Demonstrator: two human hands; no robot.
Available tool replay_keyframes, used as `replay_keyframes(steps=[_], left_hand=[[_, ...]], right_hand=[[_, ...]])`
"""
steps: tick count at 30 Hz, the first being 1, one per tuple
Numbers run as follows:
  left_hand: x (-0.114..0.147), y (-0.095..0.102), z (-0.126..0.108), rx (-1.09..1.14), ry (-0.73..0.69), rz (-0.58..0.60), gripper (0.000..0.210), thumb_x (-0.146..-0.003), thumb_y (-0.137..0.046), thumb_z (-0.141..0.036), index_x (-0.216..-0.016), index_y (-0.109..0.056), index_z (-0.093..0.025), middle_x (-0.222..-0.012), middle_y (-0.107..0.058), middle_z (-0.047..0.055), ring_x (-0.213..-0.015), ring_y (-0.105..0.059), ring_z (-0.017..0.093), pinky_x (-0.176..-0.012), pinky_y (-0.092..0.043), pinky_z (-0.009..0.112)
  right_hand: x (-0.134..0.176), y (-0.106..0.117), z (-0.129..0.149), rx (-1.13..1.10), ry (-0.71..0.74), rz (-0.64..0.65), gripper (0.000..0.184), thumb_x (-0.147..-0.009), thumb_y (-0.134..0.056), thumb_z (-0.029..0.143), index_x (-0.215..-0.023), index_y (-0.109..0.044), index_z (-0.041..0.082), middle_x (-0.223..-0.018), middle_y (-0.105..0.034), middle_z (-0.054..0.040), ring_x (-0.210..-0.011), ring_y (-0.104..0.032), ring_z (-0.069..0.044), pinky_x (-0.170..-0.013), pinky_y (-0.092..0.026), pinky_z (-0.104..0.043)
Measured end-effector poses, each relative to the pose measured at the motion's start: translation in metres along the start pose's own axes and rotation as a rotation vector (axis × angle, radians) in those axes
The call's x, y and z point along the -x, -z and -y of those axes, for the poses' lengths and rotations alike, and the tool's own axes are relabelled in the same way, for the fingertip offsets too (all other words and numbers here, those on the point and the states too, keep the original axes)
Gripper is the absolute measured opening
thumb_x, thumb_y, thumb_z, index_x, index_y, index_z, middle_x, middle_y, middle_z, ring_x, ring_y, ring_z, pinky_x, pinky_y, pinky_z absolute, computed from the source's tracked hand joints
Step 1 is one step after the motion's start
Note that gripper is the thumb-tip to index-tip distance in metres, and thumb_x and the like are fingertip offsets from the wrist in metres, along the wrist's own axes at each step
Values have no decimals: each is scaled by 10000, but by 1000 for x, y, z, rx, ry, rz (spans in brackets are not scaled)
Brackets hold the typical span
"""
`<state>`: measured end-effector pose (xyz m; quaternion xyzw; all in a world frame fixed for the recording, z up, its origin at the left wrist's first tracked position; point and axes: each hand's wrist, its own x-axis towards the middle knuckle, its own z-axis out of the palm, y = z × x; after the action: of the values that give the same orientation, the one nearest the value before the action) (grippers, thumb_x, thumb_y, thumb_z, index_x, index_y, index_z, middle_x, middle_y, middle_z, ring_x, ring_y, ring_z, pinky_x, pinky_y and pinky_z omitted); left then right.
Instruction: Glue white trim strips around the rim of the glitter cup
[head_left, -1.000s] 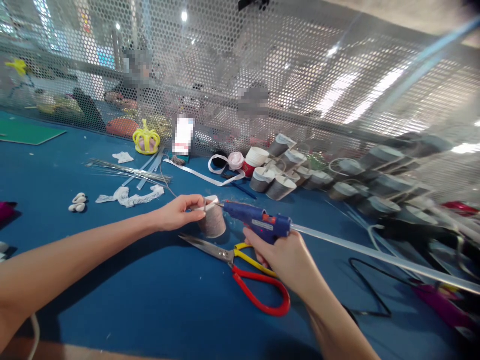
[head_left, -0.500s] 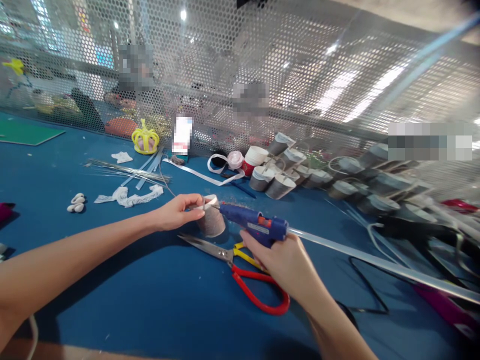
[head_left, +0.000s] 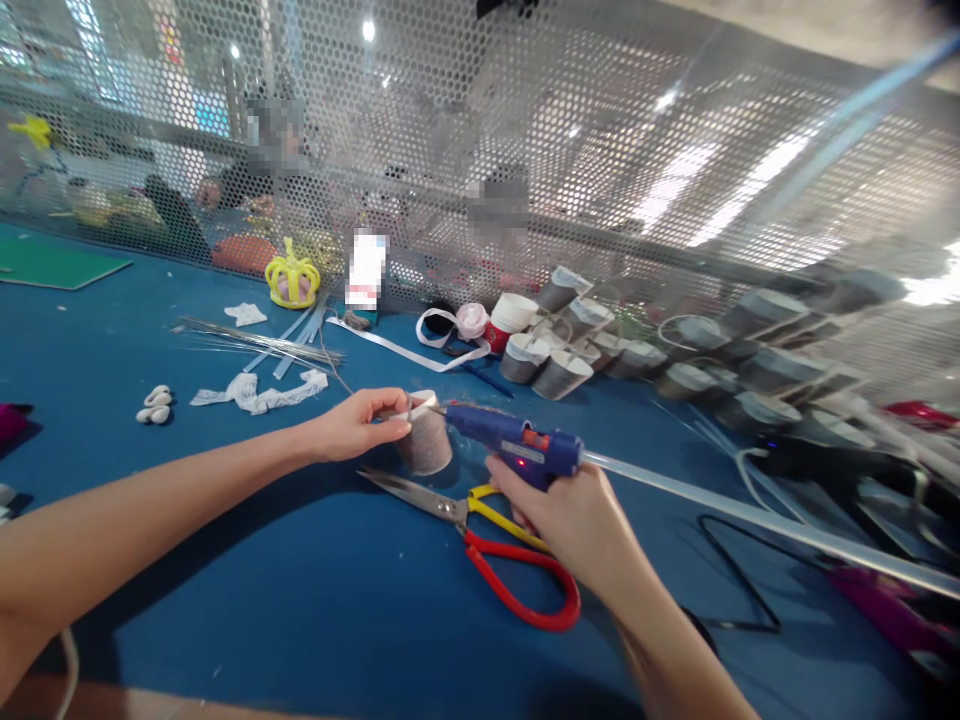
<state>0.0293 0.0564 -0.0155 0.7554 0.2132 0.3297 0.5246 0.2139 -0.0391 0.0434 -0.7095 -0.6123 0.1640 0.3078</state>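
Note:
My left hand (head_left: 371, 420) pinches the rim of a small grey cup (head_left: 427, 443) with a white inside, which stands tilted on the blue table. A thin grey cord (head_left: 341, 378) runs from the fingers back toward the far side. Wrapped round the handle of a blue glue gun (head_left: 510, 437), my right hand (head_left: 562, 510) keeps its nozzle beside the cup's rim. Whether the nozzle touches the rim I cannot tell. A long clear glue stick (head_left: 675, 487) sticks out of the gun's rear. Scissors (head_left: 450, 508) with red and yellow handles lie below, partly under my right hand.
Several grey cups (head_left: 562, 373) stand along the perforated metal screen (head_left: 420, 130). A white ribbon (head_left: 405, 348), thin wires (head_left: 262, 340), white cloth scraps (head_left: 255, 393) and a yellow crown-shaped piece (head_left: 292, 280) lie at the back left. A black cable (head_left: 739, 580) lies at right.
The glue gun has drawn back slightly to the right from the cup's rim, and a red light now shows on it. My left hand still pinches the cup.

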Motion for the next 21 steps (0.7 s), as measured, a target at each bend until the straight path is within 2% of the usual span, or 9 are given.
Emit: replay_keyframes(steps=[3,6,9,13,17,19,21], left_hand=[[1,0,0,55,8,14,206,-757,-452,-257,-629,-331,-150,-630,-356,-41,-589,-330,68,-562,-295,190],[1,-1,1,65,-10,15,203,-757,-456,-265,-635,-344,-148,-664,-398,-27,-651,-383,86,-614,-331,205],[1,-1,1,22,-23,3,205,-759,-454,-283,-640,-357,-147,-693,-431,-15,-708,-415,106,-671,-353,235],[0,-1,1,-27,-7,-12,195,-760,-448,-280,-645,-361,-148,-693,-444,-13,-701,-428,109,-669,-366,240],[0,-1,2,-44,-23,-21,173,-759,-445,-246,-638,-370,-147,-666,-427,-19,-710,-440,110,-666,-372,232],[0,-1,1,-87,-36,-29,165,-762,-438,-236,-638,-375,-148,-664,-432,-20,-700,-446,107,-670,-373,236],[1,-1,-2,-150,-49,-26,157,-767,-425,-221,-637,-372,-152,-693,-467,-10,-718,-462,113,-685,-377,245]], right_hand=[[-5,-3,-11,-24,-45,-1,221,-632,-538,350,-488,-471,196,-335,-459,28,-319,-459,-119,-362,-389,-235],[-8,-5,-16,-53,-123,31,262,-638,-537,392,-489,-477,185,-342,-485,18,-320,-468,-118,-363,-406,-233],[-10,-6,-15,-100,-146,31,242,-633,-544,383,-528,-528,166,-328,-472,33,-301,-439,-100,-350,-390,-220],[-11,-4,-11,-201,-200,68,225,-627,-560,356,-551,-553,145,-313,-440,52,-287,-392,-74,-326,-341,-197],[-16,-4,-18,-378,-123,137,216,-645,-571,352,-585,-521,150,-316,-393,82,-296,-343,-50,-347,-306,-184],[-23,-5,-28,-482,-94,107,224,-636,-589,357,-609,-494,156,-360,-416,82,-322,-359,-48,-357,-299,-180],[-32,-7,-39,-500,-112,16,246,-621,-599,373,-654,-495,152,-456,-488,58,-381,-425,-58,-377,-323,-179]])
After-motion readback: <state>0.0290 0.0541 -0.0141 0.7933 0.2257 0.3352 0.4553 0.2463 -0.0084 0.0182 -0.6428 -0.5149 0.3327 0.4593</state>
